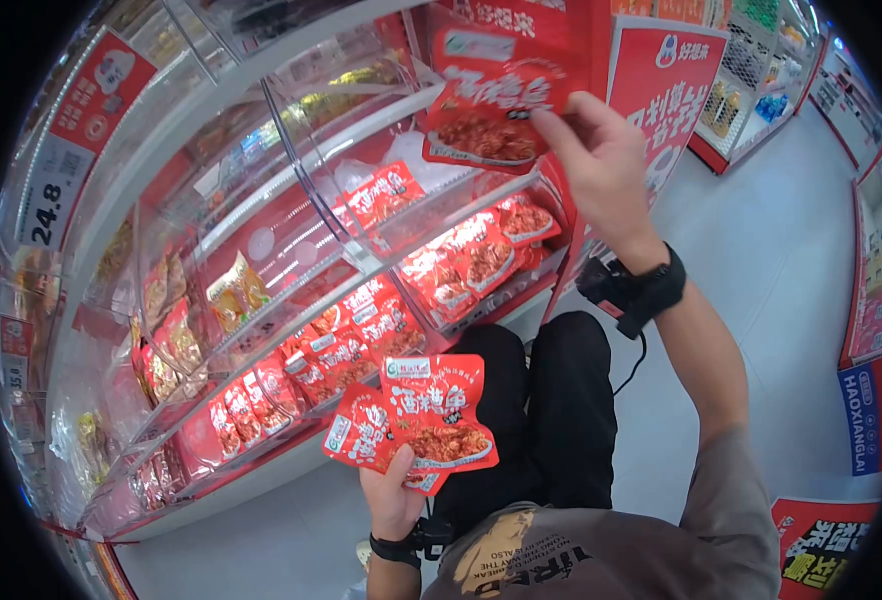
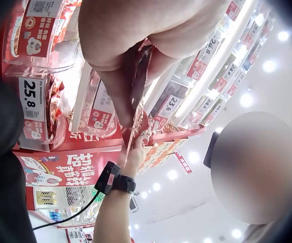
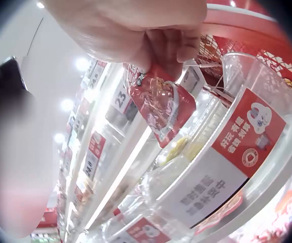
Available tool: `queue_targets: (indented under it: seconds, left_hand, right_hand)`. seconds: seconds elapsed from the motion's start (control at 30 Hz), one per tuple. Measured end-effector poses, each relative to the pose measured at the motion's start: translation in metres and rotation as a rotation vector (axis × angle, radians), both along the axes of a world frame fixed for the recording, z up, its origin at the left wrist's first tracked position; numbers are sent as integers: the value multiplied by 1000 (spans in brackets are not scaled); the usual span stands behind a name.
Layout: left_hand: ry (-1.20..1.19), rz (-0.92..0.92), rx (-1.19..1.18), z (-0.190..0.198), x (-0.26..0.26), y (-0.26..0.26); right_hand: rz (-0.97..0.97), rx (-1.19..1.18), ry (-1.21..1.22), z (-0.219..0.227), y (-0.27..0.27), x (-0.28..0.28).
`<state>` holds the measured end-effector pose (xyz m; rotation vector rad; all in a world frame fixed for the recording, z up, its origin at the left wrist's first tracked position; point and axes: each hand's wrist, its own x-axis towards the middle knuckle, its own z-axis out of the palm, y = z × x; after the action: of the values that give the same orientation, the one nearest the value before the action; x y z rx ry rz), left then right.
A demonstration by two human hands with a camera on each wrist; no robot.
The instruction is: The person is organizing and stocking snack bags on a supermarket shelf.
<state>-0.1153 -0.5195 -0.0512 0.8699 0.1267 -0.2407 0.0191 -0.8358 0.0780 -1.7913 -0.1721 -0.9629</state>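
Note:
My right hand pinches the edge of a red snack packet between thumb and fingers, above the shelf bins at the top of the head view. The right wrist view shows that packet hanging below the curled fingers. Low in the head view, my left hand grips several red packets fanned out over my lap, its thumb on their front. From the left wrist view they appear edge-on between the fingers.
Clear bins hold more red packets, with yellow packets farther left. A price sign reads 24.8. A red promotional board stands beside the right forearm. Grey floor lies to the right, with other shelving beyond.

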Motion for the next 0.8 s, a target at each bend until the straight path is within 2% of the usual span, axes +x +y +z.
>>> queue_targets:
  seconds: [0.07, 0.2, 0.27, 0.3, 0.4, 0.43, 0.57, 0.67, 0.77, 0.8]
  left_hand:
    - [-17, 37, -22, 4, -2, 3]
    - [-60, 82, 37, 5, -6, 11]
    - [-45, 109, 55, 1, -5, 16]
    - [-36, 110, 51, 1, -4, 17]
    - [-26, 129, 77, 0, 1, 15]
    - [-22, 112, 72, 0, 3, 15]
    - [-21, 65, 44, 1, 5, 12]
    - [-16, 41, 28, 1, 6, 11]
    - [-25, 27, -3, -1, 7, 11]
    - [-29, 34, 1, -1, 7, 11]
  right_hand:
    - [-130, -91, -17, 7, 16, 30]
    - [-164, -212, 56, -2, 6, 97]
    - [-109, -240, 191, -3, 2, 110]
    - [-143, -283, 257, -4, 2, 115]
    - [-165, -628, 679, -12, -3, 127]
    - [-177, -669, 837, -5, 4, 125]
    - [-162, -904, 1057, -12, 8, 143]
    - [-202, -821, 1080, -9, 11, 137]
    - [-324, -656, 815, -3, 15, 119]
    - [-276, -576, 611, -3, 15, 115]
